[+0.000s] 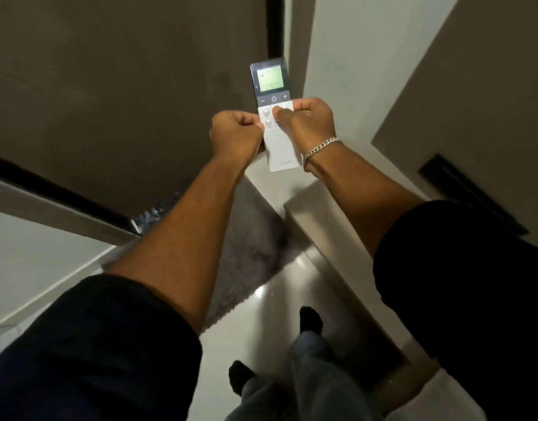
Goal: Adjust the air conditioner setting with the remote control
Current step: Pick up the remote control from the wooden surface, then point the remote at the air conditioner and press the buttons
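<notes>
A slim white remote control [273, 113] with a lit greenish screen and a grey band of minus, power and plus keys is held upright at arm's length. My left hand [235, 132] grips its left edge with the fingers curled. My right hand [310, 117], with a silver chain bracelet at the wrist, grips the right edge, and its thumb lies on the round white buttons below the grey band. The air conditioner itself is not in view.
A dark brown wall [125, 86] fills the area ahead, with a pale wall [337, 56] to the right. A low white ledge [322, 214] runs at right. A grey rug [246, 253] lies on the glossy floor [276, 314] by my feet.
</notes>
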Available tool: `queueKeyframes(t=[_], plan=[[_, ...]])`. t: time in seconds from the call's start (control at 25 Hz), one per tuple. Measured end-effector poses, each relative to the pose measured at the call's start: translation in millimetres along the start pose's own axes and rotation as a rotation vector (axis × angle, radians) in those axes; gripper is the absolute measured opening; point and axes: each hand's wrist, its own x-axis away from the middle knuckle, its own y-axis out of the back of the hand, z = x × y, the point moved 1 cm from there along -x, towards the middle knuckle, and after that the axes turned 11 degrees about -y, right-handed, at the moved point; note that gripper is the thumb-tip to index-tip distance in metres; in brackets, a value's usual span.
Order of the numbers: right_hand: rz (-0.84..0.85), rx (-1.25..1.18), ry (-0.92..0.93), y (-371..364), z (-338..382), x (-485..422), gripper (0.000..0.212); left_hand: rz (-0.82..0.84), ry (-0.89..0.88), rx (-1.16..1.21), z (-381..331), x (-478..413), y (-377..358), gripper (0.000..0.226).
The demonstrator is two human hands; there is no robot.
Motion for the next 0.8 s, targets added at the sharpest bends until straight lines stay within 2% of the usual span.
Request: queueKeyframes(t=[0.12, 0.4, 0.56, 0.68, 0.8], plan=[[0.156, -0.004, 0.134, -48.7, 79.0, 45.8, 0.022, -0.15, -0.133, -0.012, -69.9, 0.0, 85.7, 0.01], [0.511, 0.022, 0.463, -132.2, 263.4, 185.6, 0.025, -0.463, -0.351, -0.008, -241.2, 38.4, 272.6, 0.013], [0.686, -0.033, 0.627, -153.1, 348.3, 260.0, 0.009, -0.525, -0.5, 0.039, -322.2, 67.5, 350.1, 0.006], [0.777, -0.077, 0.745, -157.2, 401.5, 311.7, 0.012, -0.561, -0.63, 0.091, -377.9, 90.3, 396.1, 0.007], [0.842, -0.151, 0.802, -150.6, 441.9, 351.1, 0.018, -0.51, -0.712, 0.102, -426.3, 108.2, 428.0, 0.009]])
